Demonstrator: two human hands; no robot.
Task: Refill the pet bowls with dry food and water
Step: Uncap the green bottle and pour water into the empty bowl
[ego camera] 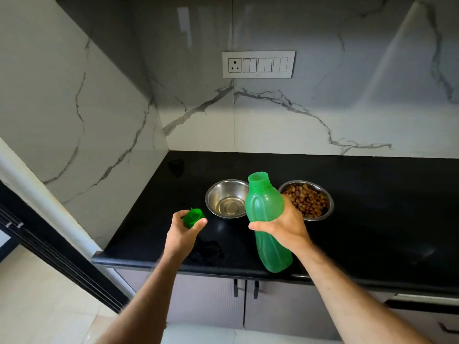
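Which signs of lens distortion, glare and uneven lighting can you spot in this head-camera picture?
Head view: wide-angle bending curves the countertop edge and wall lines; a bright glare streak marks the glossy marble backsplash; the upper wall falls in shadow while the lower part is lit; the black counter mirrors the green bottle faintly; both forearms look stretched.

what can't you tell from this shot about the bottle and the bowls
Head view only:
- Water level in the green bottle: the tinted wall hides it.
- Left bowl: glare makes it unclear whether it holds water.
- Near left rim of the kibble bowl: behind the bottle and right hand.
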